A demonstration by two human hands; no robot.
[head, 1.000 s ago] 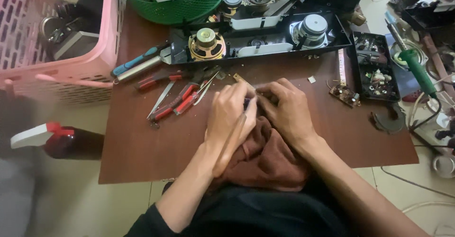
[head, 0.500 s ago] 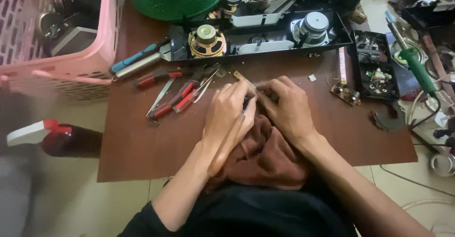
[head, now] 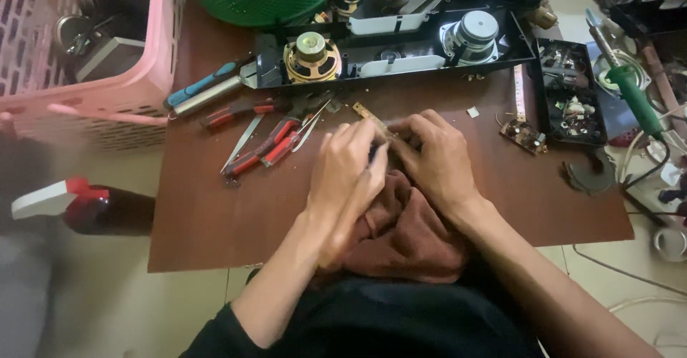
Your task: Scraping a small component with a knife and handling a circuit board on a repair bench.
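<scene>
My left hand [head: 348, 168] and my right hand [head: 433, 157] are pressed close together over a narrow brown circuit strip [head: 370, 118] on the wooden table [head: 215, 215]. Both hands curl around the strip and what seems to be a dark tool between them; the fingers hide the exact grip. A brown cloth [head: 401, 233] lies under my wrists at the table's near edge. Red-handled pliers and cutters [head: 265, 147] lie just left of my left hand.
An opened black speaker housing [head: 401, 43] with two speaker cones spans the back. A pink basket [head: 107, 79] stands at the left, a green basket [head: 265, 0] behind. A small circuit board [head: 524, 134], a parts tray [head: 572, 93] and a green-handled tool [head: 637, 97] lie right. A spray bottle [head: 86, 207] sits below left.
My hands stay in the same place over the strip, with only slight finger movement. The view has shifted a little.
</scene>
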